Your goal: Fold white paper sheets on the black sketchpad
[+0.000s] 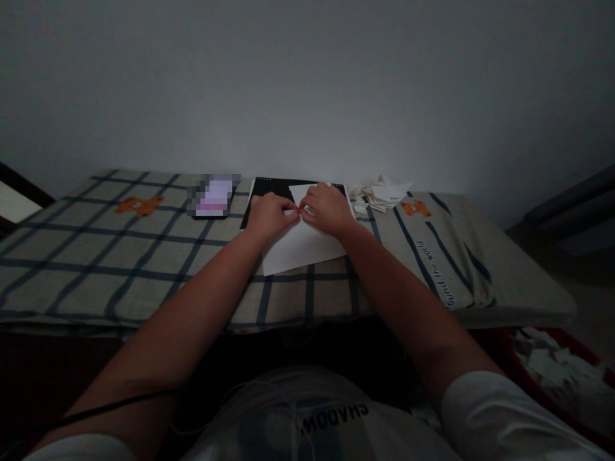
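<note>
A white sheet of paper lies in front of me, partly over a black notebook-like pad with holes along its far edge. My left hand pinches the paper near its middle, thumb and fingertips together. Right beside it, my right hand pinches the same sheet, so the fingertips of both hands meet. Part of the paper rises beyond my right fingers toward the pad's far side. The hands cover the middle of the sheet, and I cannot tell whether it is torn there.
A phone with a lit, blurred screen lies left of the pad. Several torn paper scraps are heaped at the right. A checked cloth covers the table, against a grey wall. A red container of paper scraps stands lower right.
</note>
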